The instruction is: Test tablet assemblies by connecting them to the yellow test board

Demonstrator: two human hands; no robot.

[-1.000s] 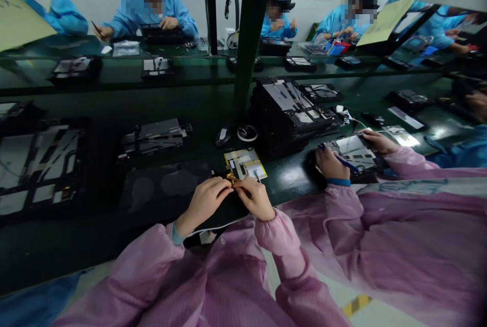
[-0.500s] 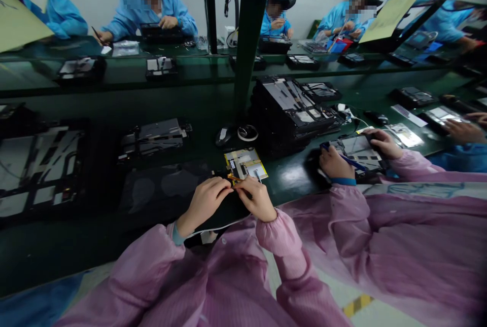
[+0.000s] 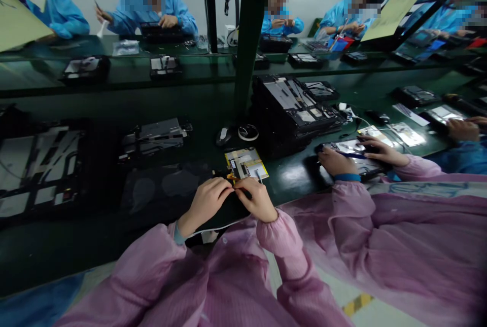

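My left hand [image 3: 208,198] and my right hand [image 3: 257,198] meet fingertip to fingertip over the front of the bench. Both are closed in a pinch on a thin orange flex cable [image 3: 230,177], whose end between the fingertips is mostly hidden. Just beyond them lies a flat silver battery pack [image 3: 249,158] with yellow edges and a dark strip across it; the cable runs up to its near left side. Left of my hands a large dark panel [image 3: 167,187] with two rounded lighter patches lies on the bench.
A stack of opened device housings [image 3: 283,109] stands behind and right. A black mouse-like object [image 3: 225,136] and a tape roll [image 3: 248,132] sit past the battery pack. More opened devices [image 3: 155,137] lie left. At right, a co-worker's hands [image 3: 338,161] work on a device.
My hands stay nearly in place; the orange cable shows less above my fingertips. The neighbouring co-worker's hands have shifted over their device. Across the bench, a person's hand has risen.
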